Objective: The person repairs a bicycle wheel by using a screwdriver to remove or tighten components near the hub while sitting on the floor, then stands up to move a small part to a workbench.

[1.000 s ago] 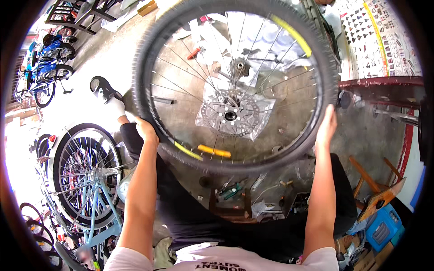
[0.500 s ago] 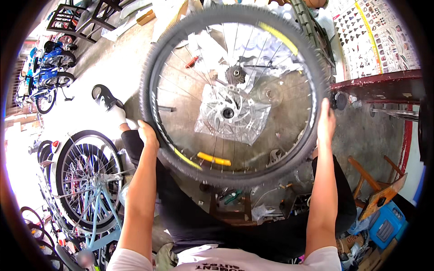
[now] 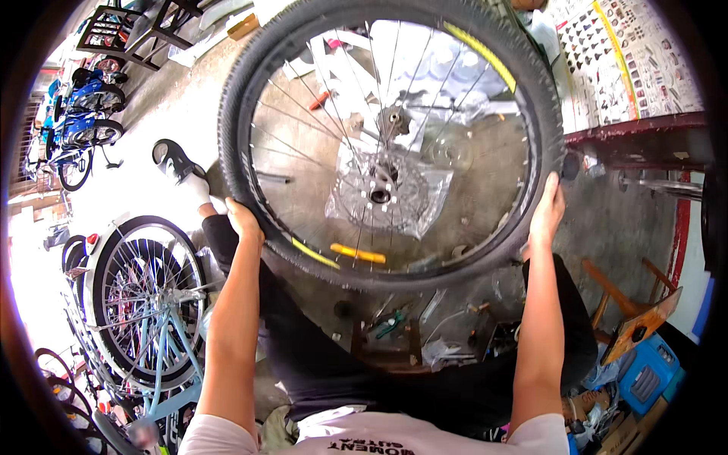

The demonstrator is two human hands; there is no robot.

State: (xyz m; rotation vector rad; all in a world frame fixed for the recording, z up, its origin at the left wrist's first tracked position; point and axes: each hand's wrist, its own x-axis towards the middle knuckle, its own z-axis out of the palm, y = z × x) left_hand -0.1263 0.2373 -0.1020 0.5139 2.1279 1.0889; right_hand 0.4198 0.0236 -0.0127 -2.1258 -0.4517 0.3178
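I hold a bicycle wheel with a black knobby tyre, spokes, a disc rotor and yellow rim stickers, stretched between both hands. My left hand is closed on the tyre's left side, and my right hand grips the right side. Through the spokes I see a clear plastic bag on the floor, with a cassette, a red-handled tool and a yellow tool around it.
A light-blue bicycle stands at left, small blue bikes behind it. My shoe is at upper left. A red-edged bench with a parts poster is at right, near a wooden stool and a blue case. Tools lie below the wheel.
The wheel dipped toward me half a second ago and has since moved back up, farther forward, tilting slightly. Both hands stay on the tyre at roughly the same places.
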